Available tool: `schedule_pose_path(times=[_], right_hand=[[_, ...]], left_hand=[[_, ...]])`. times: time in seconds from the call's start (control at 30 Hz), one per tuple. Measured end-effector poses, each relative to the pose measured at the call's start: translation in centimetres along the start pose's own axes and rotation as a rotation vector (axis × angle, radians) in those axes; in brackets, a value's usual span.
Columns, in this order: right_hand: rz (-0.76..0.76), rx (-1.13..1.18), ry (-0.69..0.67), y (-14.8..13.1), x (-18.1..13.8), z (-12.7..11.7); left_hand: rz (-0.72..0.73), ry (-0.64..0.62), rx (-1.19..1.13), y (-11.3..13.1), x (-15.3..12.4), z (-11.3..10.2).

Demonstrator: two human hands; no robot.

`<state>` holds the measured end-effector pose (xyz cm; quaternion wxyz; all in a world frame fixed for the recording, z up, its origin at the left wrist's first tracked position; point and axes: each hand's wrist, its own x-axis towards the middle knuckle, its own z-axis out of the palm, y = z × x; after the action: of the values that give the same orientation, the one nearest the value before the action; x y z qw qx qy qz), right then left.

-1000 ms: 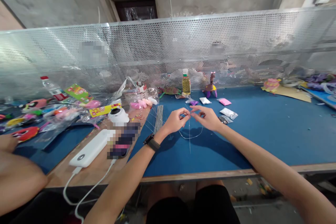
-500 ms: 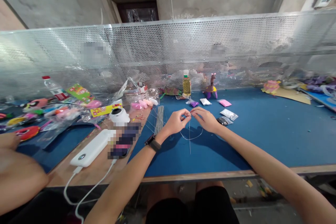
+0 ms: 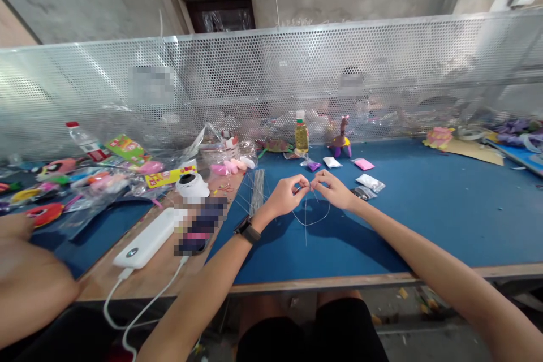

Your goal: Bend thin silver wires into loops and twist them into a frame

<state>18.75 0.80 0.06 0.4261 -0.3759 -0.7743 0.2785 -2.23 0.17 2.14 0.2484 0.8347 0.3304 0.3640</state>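
Note:
Both hands meet above the blue table mat (image 3: 424,209), pinching thin silvery wire (image 3: 311,225) between the fingertips. My left hand (image 3: 288,195) is closed on it, with a dark band on the wrist. Fingertip to fingertip with it, my right hand (image 3: 333,189) is closed on the wire too. Below the hands the wire hangs in a rounded loop, and a straight end drops through it. Left of my left hand lies a bundle of cut wires (image 3: 257,192). Small bags of clay in purple (image 3: 314,166), white (image 3: 332,162) and pink (image 3: 363,164) lie beyond the hands.
A white power bank (image 3: 148,240), a phone (image 3: 201,229) and a white camera (image 3: 192,186) sit on the left board. An oil bottle (image 3: 301,137) and a clay giraffe-like figure (image 3: 341,138) stand by the perforated metal screen (image 3: 254,79). Another person's arm (image 3: 34,277) rests far left.
My right fingers have shifted slightly and curled more around the wire. A short wire end now shows below them, and the loop has moved a little to the right.

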Motion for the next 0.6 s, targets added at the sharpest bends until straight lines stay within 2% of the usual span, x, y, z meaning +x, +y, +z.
schedule_pose_path(times=[0.17,0.27,0.33,0.47,0.53,0.6], right_hand=[[0.4,0.476,-0.101,-0.6,0.1,0.3],[0.475,0.57,-0.11,-0.7,0.1,0.5],[0.402,0.481,-0.077,-0.5,0.0,0.5],[0.047,0.08,0.046,-0.4,-0.3,0.0],[-0.112,-0.11,0.065,-0.5,-0.5,-0.4],[-0.193,-0.219,0.055,-0.7,-0.6,-0.7]], left_hand=[[0.045,0.0,0.01,0.2,0.0,0.0],[0.048,0.007,0.031,0.0,0.0,0.0],[0.015,0.013,0.018,-0.3,-0.1,0.0],[-0.084,-0.009,-0.128,-0.8,-0.1,-0.1],[-0.099,-0.026,-0.186,-0.9,-0.1,-0.2],[-0.096,-0.033,-0.205,-0.8,-0.1,-0.2]])
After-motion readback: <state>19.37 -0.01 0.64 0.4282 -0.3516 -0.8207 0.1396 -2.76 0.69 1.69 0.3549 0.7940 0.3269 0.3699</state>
